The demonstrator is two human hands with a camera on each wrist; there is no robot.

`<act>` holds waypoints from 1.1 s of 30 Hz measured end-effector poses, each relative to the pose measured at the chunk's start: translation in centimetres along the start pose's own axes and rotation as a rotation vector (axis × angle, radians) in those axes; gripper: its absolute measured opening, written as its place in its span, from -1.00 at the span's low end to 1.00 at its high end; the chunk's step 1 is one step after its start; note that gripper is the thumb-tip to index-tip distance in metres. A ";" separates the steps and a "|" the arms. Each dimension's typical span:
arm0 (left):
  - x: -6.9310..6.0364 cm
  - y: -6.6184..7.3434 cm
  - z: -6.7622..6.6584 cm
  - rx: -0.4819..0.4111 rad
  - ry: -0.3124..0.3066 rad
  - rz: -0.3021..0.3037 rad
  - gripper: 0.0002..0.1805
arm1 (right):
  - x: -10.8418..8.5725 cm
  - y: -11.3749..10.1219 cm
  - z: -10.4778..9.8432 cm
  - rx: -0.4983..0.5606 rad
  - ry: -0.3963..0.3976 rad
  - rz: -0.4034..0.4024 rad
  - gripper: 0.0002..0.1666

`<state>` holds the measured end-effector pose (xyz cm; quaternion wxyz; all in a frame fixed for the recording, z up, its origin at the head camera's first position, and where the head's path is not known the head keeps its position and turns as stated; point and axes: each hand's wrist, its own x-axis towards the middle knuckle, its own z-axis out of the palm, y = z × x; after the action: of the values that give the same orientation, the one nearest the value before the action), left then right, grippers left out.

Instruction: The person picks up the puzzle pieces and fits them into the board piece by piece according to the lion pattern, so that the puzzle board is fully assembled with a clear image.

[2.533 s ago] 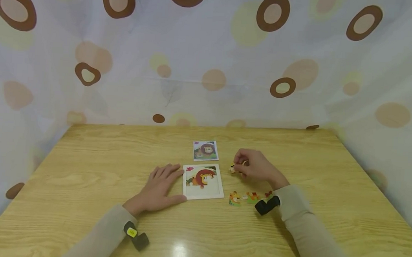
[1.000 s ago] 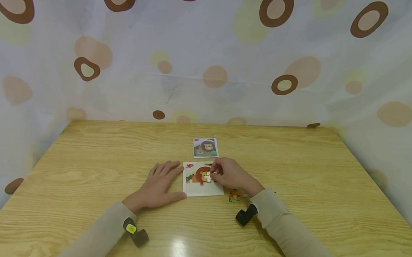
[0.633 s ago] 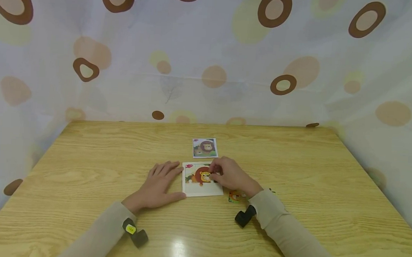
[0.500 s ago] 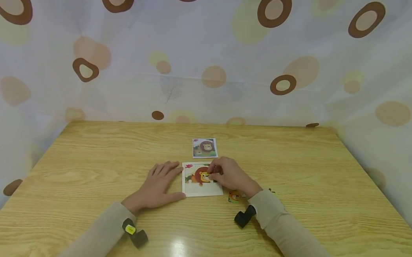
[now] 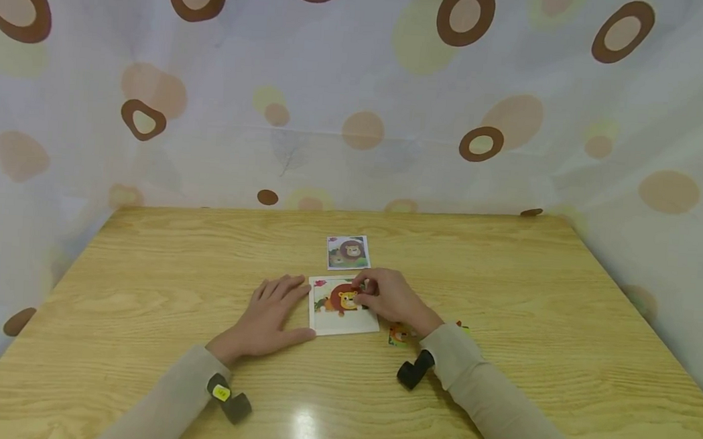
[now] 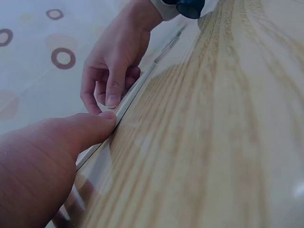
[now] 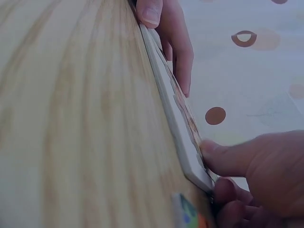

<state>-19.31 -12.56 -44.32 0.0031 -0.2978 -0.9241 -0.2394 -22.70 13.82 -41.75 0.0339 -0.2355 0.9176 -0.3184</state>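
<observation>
A white puzzle board (image 5: 343,324) with a partly filled lion picture lies on the table in the head view. My left hand (image 5: 269,317) lies flat at its left side, fingers spread, thumb touching the near left corner and fingertips at the left edge. Thumb and curled index finger of my right hand (image 5: 394,296) pinch a puzzle piece (image 5: 352,301) at the lion's face; those fingers cover part of it. The lower part of the board is bare white. In the right wrist view, the right thumb (image 7: 223,159) presses down on the picture side of the board.
A printed lion card (image 5: 348,253) lies just beyond the board. Right of the board, a loose puzzle piece (image 5: 398,334) lies near the right wrist, with more pieces (image 5: 462,326) partly hidden by the sleeve. A patterned curtain (image 5: 307,156) hangs behind the wooden table (image 5: 204,251).
My right hand has carried a puzzle piece leftward from the table onto the board; the white gap in the lion's face has since been covered. My left hand has stayed at the board.
</observation>
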 end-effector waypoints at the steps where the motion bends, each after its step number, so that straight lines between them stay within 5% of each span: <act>1: 0.0 0.0 0.0 0.000 -0.002 -0.002 -0.13 | 0.0 0.0 0.0 0.001 0.001 0.008 -0.81; 7: -0.1 0.1 0.0 -0.010 0.001 0.001 -0.13 | 0.0 0.2 -0.2 0.030 -0.008 0.013 -0.73; 21: 0.0 -0.2 0.2 -0.010 -0.003 -0.015 -0.11 | -1.5 1.9 -4.6 0.071 -0.254 -0.126 -0.82; 33: 0.0 -0.2 0.2 -0.001 0.003 -0.009 -0.12 | -3.0 1.7 -5.9 -0.024 -0.453 -0.058 -0.62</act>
<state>-19.41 -12.61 -44.60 0.0031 -0.2936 -0.9252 -0.2404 -21.99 19.75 -38.37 0.2271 -0.3275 0.8832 -0.2472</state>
